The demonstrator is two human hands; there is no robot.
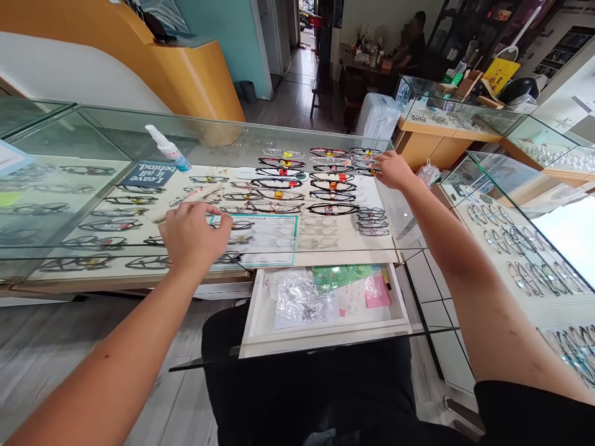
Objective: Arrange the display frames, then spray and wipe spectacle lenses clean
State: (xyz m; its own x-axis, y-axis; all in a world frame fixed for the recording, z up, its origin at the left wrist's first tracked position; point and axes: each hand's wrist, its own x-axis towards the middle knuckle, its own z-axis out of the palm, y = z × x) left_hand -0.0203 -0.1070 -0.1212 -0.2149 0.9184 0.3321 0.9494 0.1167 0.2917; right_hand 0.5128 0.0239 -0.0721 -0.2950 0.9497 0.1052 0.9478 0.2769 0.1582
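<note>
My left hand (198,232) is over the glass display counter, palm down, with fingers bent and the thumb apart from the forefinger. Nothing shows in its grasp. Beside it lies a pale printed strip (199,193), partly covered by the hand. My right hand (393,170) is at the far right end of the rows, its fingertips on a pair of eyeglasses (365,170). Several more eyeglasses (332,209) with coloured stickers lie in columns on the glass. A small stack of eyeglasses (372,221) sits nearer me on the right.
A white spray bottle (168,148) stands by a dark blue sign (147,174). Below the counter, an open drawer (325,331) holds plastic bags and papers. More display cases (525,241) stand at right. A person (413,43) sits at a table in the back.
</note>
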